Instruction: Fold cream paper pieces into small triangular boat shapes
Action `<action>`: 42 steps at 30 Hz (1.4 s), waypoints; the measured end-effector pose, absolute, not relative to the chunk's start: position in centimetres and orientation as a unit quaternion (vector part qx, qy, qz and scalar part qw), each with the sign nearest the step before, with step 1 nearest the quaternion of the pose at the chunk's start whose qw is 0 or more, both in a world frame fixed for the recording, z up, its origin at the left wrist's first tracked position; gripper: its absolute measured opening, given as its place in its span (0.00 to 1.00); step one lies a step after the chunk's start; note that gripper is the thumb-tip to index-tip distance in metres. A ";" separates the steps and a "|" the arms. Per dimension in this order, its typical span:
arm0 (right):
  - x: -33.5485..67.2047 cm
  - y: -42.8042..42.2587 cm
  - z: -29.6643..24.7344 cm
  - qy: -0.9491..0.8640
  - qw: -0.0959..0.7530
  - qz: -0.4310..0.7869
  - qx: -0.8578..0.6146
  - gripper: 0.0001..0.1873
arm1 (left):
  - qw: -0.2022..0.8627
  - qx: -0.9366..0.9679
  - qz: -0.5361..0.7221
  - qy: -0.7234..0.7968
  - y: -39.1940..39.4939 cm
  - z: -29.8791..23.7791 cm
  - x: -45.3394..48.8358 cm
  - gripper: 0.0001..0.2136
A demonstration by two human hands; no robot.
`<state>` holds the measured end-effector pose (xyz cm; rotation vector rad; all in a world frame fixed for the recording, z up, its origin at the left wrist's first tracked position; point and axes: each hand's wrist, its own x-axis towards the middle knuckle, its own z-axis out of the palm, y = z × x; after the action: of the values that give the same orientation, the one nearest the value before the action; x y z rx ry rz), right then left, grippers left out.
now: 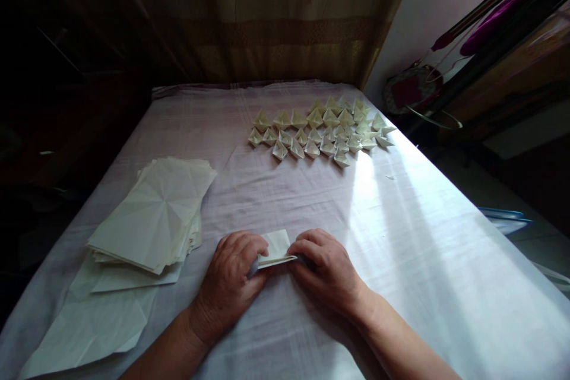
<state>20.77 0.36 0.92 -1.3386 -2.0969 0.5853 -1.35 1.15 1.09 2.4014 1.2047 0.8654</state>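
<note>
A small folded piece of white paper point(276, 243) is held between my two hands near the front middle of the table. My left hand point(236, 270) pinches its left end, with the fingers curled over it. At the right end, my right hand point(327, 267) grips the paper between thumb and fingers. The paper's near edge shows stacked layers; its ends are hidden under my fingers. To the left of my left hand lies a stack of creased paper sheets point(162, 205), the top one marked with folds that radiate from its middle.
Several small folded paper boats point(312, 148) stand in rows at the far right of the cloth-covered table point(214, 130). More loose sheets point(95, 314) stick out under the stack at the near left. A curtain point(285, 18) hangs behind the table; a tiny paper scrap point(390, 177) lies at right.
</note>
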 end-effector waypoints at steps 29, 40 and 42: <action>19.2 0.0 0.0 -0.759 0.276 0.134 -0.574 0.08 | 0.067 0.817 0.256 0.512 0.6 0.6 -0.3 0.09; 18.7 0.1 -0.4 -0.734 0.298 0.117 -0.599 0.10 | 0.035 0.825 0.215 0.522 0.8 0.4 -0.1 0.11; 18.5 0.1 -0.4 -0.729 0.298 0.119 -0.605 0.10 | 0.026 0.827 0.211 0.520 0.8 0.3 -0.2 0.11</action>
<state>18.54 0.08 -0.38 -1.6068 -1.9365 0.3170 -0.17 0.83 0.31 2.5560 1.6077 0.6507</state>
